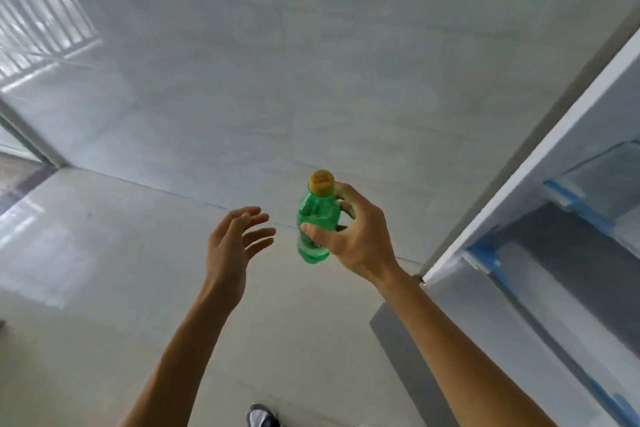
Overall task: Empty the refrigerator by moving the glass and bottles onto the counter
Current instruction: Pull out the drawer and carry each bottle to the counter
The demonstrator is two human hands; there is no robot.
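Observation:
A green plastic bottle [316, 222] with a yellow cap is held upright in my right hand [360, 236], in the middle of the head view, above the floor. Thumb and fingers wrap around its body. My left hand [235, 243] hovers just left of the bottle with fingers spread, holding nothing and not touching it. The open refrigerator [540, 218] stands at the right, white with blue-edged shelves; no glass or other bottles show on the visible shelves. The counter is not in view.
Glossy pale floor tiles [121, 288] lie below and a tiled wall [277, 62] stands ahead. A doorway frame [31, 139] is at the far left. My shoe [261, 416] shows at the bottom edge.

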